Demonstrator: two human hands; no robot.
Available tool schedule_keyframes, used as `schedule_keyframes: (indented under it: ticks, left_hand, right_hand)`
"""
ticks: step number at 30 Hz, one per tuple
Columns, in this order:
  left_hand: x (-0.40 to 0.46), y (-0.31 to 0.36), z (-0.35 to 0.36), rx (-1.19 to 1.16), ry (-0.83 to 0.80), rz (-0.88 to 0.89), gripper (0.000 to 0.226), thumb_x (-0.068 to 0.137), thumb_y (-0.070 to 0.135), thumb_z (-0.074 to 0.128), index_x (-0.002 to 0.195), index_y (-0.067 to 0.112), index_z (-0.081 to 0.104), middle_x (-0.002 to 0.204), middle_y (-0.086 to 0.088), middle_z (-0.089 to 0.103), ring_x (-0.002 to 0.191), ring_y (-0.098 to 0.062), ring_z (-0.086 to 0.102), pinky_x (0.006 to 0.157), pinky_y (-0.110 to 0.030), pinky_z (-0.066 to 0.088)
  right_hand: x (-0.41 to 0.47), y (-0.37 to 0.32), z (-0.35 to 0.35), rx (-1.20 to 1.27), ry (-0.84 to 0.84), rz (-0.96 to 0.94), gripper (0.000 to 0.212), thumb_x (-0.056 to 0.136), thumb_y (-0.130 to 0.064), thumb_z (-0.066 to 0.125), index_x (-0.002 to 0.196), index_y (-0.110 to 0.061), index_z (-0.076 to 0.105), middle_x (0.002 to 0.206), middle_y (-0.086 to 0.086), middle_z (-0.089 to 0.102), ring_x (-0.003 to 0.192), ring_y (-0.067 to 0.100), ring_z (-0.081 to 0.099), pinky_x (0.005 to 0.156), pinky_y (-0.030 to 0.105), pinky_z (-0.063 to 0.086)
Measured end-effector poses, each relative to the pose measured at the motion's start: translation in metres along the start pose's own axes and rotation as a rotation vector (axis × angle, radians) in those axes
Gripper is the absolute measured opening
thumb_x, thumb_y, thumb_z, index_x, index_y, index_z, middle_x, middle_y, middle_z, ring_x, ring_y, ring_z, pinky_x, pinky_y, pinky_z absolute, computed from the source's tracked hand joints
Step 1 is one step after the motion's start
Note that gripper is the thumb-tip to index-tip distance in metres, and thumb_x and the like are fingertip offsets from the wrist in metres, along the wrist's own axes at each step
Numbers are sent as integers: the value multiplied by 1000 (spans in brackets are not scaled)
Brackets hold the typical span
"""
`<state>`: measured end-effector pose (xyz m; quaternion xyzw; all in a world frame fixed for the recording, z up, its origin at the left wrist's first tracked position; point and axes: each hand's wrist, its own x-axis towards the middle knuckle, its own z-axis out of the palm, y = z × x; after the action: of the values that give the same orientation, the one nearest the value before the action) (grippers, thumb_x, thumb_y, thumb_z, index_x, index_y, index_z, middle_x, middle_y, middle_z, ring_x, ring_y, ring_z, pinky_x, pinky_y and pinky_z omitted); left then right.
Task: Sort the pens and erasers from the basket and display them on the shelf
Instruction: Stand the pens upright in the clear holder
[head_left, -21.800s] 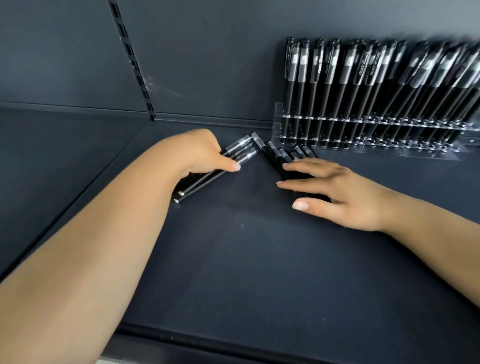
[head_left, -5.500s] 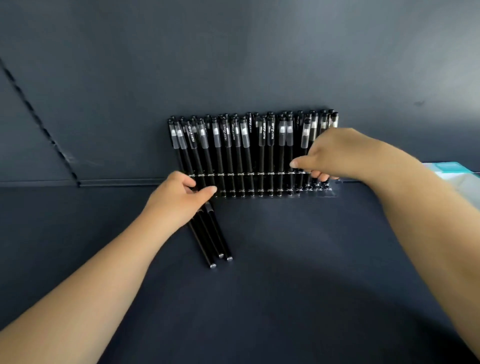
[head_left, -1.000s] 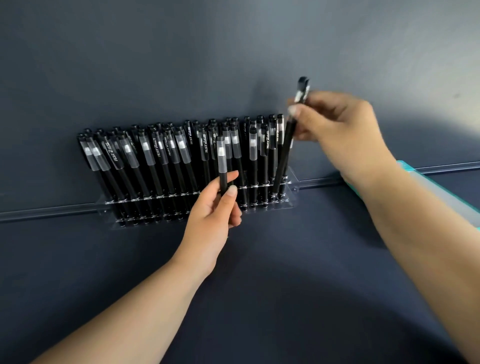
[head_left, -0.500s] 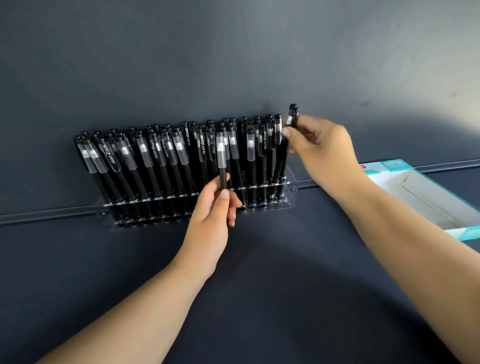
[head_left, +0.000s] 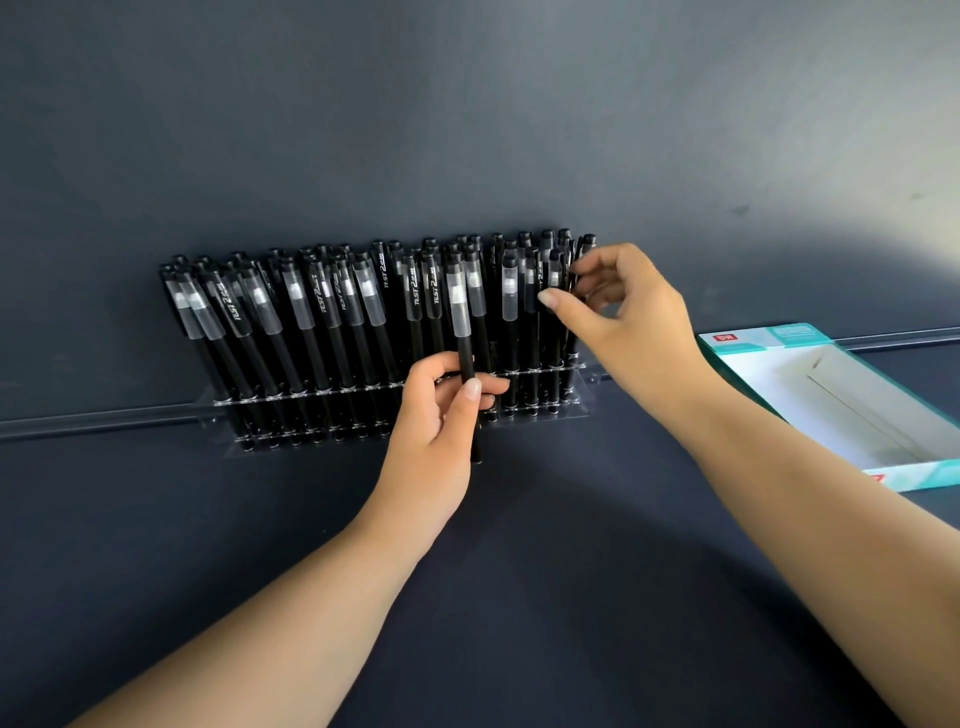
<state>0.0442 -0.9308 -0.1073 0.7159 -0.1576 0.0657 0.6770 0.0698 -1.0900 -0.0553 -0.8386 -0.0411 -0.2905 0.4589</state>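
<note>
Pens (head_left: 363, 332) fill rack (head_left: 519, 410); L hand (head_left: 441, 410) fingers grip one pen (head_left: 462, 322), R hand (head_left: 623, 312) pinches rack's end pen (head_left: 574, 291).

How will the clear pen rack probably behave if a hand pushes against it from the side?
The clear rack looks like thin rigid plastic, so it would likely slide on the smooth dark shelf rather than bend. It is packed with upright black pens, so it is probably top-heavy; a push high up might tip it. The wall behind may stop a backward fall.
</note>
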Motion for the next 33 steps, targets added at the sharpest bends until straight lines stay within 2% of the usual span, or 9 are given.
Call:
schedule_keyframes:
  ticks: [3, 6, 10, 14, 18, 20, 24, 27, 33]
  left_hand:
    - [0, 2, 0, 7, 1, 7, 14, 94, 17, 45, 98, 30, 45, 85, 18, 69, 88, 10, 58, 80, -6, 42]
    - [-1, 5, 0, 12, 7, 23, 11, 90, 20, 50, 96, 29, 47, 81, 21, 69, 92, 12, 58, 78, -5, 41]
    - [-5, 11, 1, 7, 12, 52, 10, 83, 25, 55, 91, 26, 50, 86, 15, 68, 88, 14, 59, 72, -3, 40]
    - [-6, 8, 0, 84, 6, 54, 27, 69, 48, 54, 92, 33, 53, 97, 9, 68, 94, 4, 61, 81, -11, 45]
    - [-9, 6, 1, 252, -126, 171, 29, 84, 56, 44, 109, 44, 51, 111, 25, 56, 110, 9, 50, 91, -5, 36]
    - [-10, 3, 1, 439, -181, 257, 52, 83, 57, 32, 125, 32, 51, 117, 30, 47, 116, 13, 38, 97, -1, 24]
    - [-6, 1, 1, 833, -198, 281, 82, 77, 64, 10, 141, 20, 34, 143, 11, 31, 130, 6, 8, 101, -1, -7]
    - [-6, 3, 1, 1009, -206, 229, 92, 69, 66, -5, 147, 22, 15, 151, 9, 13, 131, 4, -10, 106, -15, -13]
    - [-5, 1, 2, 1234, -229, 159, 100, 61, 63, -17, 148, 17, -2, 151, 6, 0, 133, -7, -14, 105, -26, -22]
  right_hand:
    - [-1, -10, -2, -25, 133, -162, 20, 79, -31, 69, 92, -26, 54, 85, -19, 43, 79, -9, 46, 72, 3, 34]
    - [-6, -28, -1, 4, 46, -248, 10, 79, -34, 65, 84, -25, 67, 85, -20, 46, 84, -9, 47, 75, 5, 34]
    - [-14, -40, 2, -84, -273, -193, 12, 80, -30, 67, 85, -19, 70, 88, -20, 48, 88, -3, 47, 75, 7, 36]
    - [-14, -40, 1, 24, -364, -30, 13, 81, -23, 68, 70, -25, 61, 72, -16, 57, 67, -4, 52, 67, 7, 42]
    - [-5, -46, -13, 191, -429, 142, 12, 80, -14, 68, 70, -19, 64, 64, -4, 65, 59, 2, 62, 67, 15, 55]
    - [1, -51, -25, 160, -384, 132, 10, 80, -14, 68, 71, -16, 64, 67, 3, 66, 60, 7, 63, 67, 19, 56]
    - [14, -50, -44, 140, -105, 68, 19, 81, -14, 68, 66, -22, 59, 67, 3, 63, 68, 18, 64, 78, 32, 57]
    - [19, -38, -43, 77, 51, 48, 24, 82, -20, 67, 62, -27, 55, 69, -1, 65, 79, 29, 67, 84, 46, 52]
    - [18, -20, -26, 6, 80, 83, 14, 86, -22, 61, 75, -25, 54, 79, -1, 63, 84, 20, 67, 88, 39, 51]
